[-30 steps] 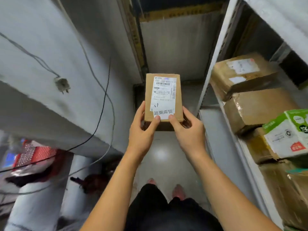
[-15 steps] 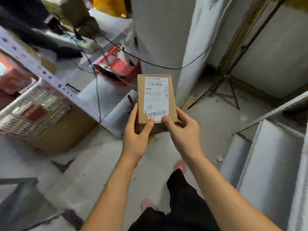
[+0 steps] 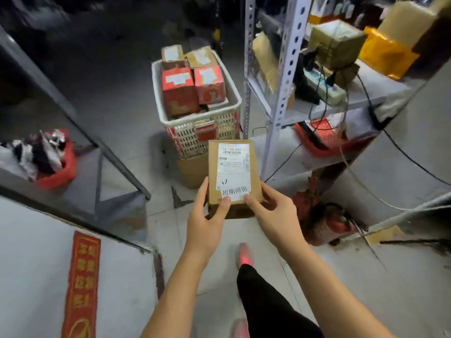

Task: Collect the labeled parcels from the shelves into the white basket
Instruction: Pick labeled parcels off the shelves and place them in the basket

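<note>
- The white basket (image 3: 192, 132) stands ahead, already heaped with labelled red and brown boxes (image 3: 179, 91) — nearly full.
- The left hand (image 3: 205, 223) grasps the cardboard parcel (image 3: 233, 167), thumb on its label.
- The right hand (image 3: 273, 215) grasps the opposite side — the parcel is held short of the basket, not yet in.

The cardboard parcel (image 3: 233, 172) is a flat brown box held face-up and nearly level, its long side pointing away. A white shipping label with a barcode and black printed characters covers its top. The left hand (image 3: 207, 223) and right hand (image 3: 275, 215) grip its near end, with both thumbs on the label's near edge. Beyond the fingertips stands the white basket (image 3: 200, 118). It has lattice walls and is filled with two red boxes (image 3: 179, 91) in front and two brown labeled boxes (image 3: 201, 57) behind.
</note>
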